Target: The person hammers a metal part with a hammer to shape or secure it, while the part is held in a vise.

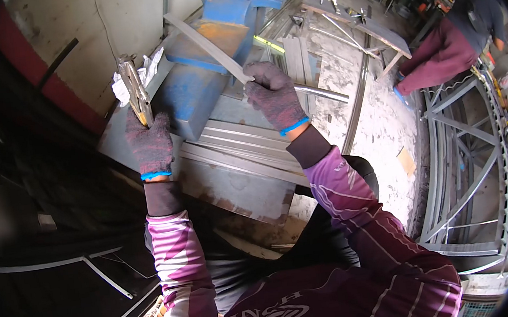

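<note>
My left hand (151,143), in a dark knitted glove with a blue cuff, is closed around silver pliers (134,87) that look like locking pliers, jaws pointing up. Crumpled white paper or plastic (151,67) shows just behind them. My right hand (275,97), gloved the same way, grips the near end of a flat metal bar (208,47). The bar slants up and left in front of a blue bench vise (189,97) with a rusty top. Beyond my right wrist a shiny round tube (324,93) sticks out to the right.
Several metal strips (247,150) lie on the grey metal bench (233,191) before me. Welded metal frames (462,164) stand at the right. A person in maroon trousers (441,52) bends near a low worktable (371,32). A pale wall (74,35) rises at the left.
</note>
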Tool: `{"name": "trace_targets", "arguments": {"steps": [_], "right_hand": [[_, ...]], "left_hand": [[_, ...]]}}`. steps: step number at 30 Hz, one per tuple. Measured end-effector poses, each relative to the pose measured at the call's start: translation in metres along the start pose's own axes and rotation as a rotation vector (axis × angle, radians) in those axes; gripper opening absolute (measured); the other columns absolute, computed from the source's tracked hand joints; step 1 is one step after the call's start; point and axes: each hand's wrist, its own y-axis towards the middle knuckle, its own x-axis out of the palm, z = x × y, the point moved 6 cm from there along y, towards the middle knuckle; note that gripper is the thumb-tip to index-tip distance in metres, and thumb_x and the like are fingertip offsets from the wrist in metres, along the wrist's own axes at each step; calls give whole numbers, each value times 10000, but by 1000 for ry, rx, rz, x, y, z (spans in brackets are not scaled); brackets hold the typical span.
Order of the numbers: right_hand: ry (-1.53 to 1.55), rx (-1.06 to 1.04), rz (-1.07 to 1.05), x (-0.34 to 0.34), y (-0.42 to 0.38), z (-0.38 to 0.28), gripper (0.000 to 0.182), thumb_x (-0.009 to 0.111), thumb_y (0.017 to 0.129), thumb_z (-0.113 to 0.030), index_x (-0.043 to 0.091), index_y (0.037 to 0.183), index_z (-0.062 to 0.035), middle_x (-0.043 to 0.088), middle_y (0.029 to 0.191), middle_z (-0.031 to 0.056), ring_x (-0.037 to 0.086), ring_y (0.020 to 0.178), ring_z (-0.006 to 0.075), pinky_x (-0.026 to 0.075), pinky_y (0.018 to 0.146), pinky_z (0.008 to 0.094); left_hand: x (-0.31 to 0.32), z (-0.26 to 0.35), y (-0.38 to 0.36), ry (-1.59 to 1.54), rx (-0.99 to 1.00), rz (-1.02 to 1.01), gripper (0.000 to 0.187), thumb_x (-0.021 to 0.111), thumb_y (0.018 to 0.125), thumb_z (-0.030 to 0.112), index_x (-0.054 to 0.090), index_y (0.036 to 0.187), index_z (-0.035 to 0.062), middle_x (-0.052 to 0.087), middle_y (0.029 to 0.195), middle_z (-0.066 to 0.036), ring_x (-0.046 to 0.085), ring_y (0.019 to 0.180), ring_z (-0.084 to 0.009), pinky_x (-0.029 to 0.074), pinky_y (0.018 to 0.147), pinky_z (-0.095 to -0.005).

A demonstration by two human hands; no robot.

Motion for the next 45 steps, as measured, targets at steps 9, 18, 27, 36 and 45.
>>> {"name": "trace_targets", "arguments": {"steps": [9, 18, 27, 36, 45], "right_hand": [[-257, -329, 142, 15, 23, -6, 164, 717, 816, -3, 689, 973, -41, 669, 856, 52, 656, 764, 137, 542, 707, 281], [-281, -400, 173, 29, 52, -1, 98, 739, 806, -45, 677, 882, -47, 664, 833, 81, 660, 738, 181, 541, 711, 310], [-68, -197, 151, 29, 55, 16, 205, 724, 839, -46, 633, 1022, -68, 617, 808, 36, 606, 712, 106, 518, 642, 284], [-297, -242, 297, 37, 47, 5, 312, 764, 800, -132, 567, 1031, -62, 615, 793, 95, 640, 682, 214, 532, 679, 355], [-297, -188, 361, 38, 47, 13, 338, 777, 788, -139, 547, 1023, -60, 617, 792, 100, 645, 694, 209, 532, 687, 366]], "left_hand": [[0, 1, 0, 64, -70, -50, 479, 716, 794, 42, 595, 1252, -32, 665, 1016, -89, 608, 878, -153, 516, 804, -310], [2, 11, -3, -33, -45, -37, 444, 688, 812, 26, 588, 1242, -19, 608, 946, -39, 552, 828, -133, 497, 745, -302], [4, 3, -2, 4, -87, -62, 368, 676, 823, 1, 596, 1182, -3, 585, 912, -12, 529, 792, -113, 486, 707, -288], [1, -5, -1, 39, -20, -37, 288, 666, 823, -5, 596, 1101, 19, 547, 852, 13, 511, 732, -91, 463, 642, -266], [3, 11, -1, 84, 13, -37, 320, 663, 810, -5, 612, 1126, 1, 631, 919, -19, 576, 788, -117, 498, 719, -301]]}}
